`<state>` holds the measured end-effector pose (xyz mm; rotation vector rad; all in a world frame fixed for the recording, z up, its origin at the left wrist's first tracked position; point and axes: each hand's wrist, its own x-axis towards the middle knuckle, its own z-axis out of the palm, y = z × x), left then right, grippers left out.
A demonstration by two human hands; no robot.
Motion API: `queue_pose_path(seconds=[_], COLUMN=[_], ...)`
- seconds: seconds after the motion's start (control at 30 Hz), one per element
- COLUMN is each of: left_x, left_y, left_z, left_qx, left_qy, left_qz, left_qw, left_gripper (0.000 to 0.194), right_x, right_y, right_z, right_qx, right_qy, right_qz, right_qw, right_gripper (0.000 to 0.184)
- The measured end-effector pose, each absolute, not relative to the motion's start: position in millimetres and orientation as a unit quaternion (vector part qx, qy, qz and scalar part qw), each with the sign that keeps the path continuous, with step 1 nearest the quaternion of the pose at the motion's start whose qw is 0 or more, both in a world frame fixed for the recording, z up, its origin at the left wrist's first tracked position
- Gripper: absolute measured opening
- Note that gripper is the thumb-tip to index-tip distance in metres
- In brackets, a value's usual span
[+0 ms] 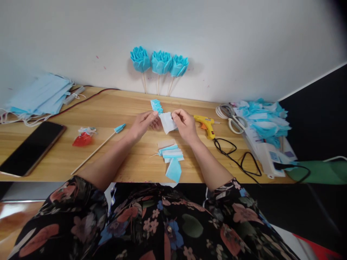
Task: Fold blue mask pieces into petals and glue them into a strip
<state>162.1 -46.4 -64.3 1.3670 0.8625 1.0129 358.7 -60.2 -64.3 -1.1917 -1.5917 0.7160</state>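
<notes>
A small white piece of mask fabric (168, 122) is held up above the middle of the table. My right hand (186, 124) pinches its upper right edge between thumb and fingers. My left hand (145, 124) is closed at its left edge, the thumb on top and the fingers partly hidden beneath. Just behind the hands lies a pleated strip of blue fabric (156, 105). Nearer to me, cut mask pieces (171, 153) lie stacked, and a pointed blue piece (174, 169) overhangs the front edge. Left of my left hand is a wooden stick (93, 153) with a blue wrapped tip (119, 128).
Three blue fabric flowers (161, 62) on sticks lean on the wall. At right are a yellow glue gun (206, 125) with a looped cord, scissors (237, 124), blue scraps (267, 121) and a power strip (268, 159). At left are masks (40, 94), a phone (32, 148) and a red packet (82, 139).
</notes>
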Motion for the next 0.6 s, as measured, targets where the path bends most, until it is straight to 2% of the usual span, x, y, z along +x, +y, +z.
queue_pose_path(seconds=[0.3,0.6], left_x=[163.1,161.4], left_y=[-42.1,-41.1], left_z=[-70.4,-70.9], left_qx=[0.573,0.549], left_qy=[0.401,0.396], left_qz=[0.46,0.497], left_qw=[0.547,0.543], left_gripper=[0.041,0.025], right_x=[360.9,363.7], right_y=[-58.8,-57.4], right_z=[-65.2,-63.9], right_qx=[-0.49,-0.49], right_qy=[-0.674,-0.662], right_qz=[0.237,0.24], right_qw=[0.5,0.514], right_gripper=[0.027,0.024])
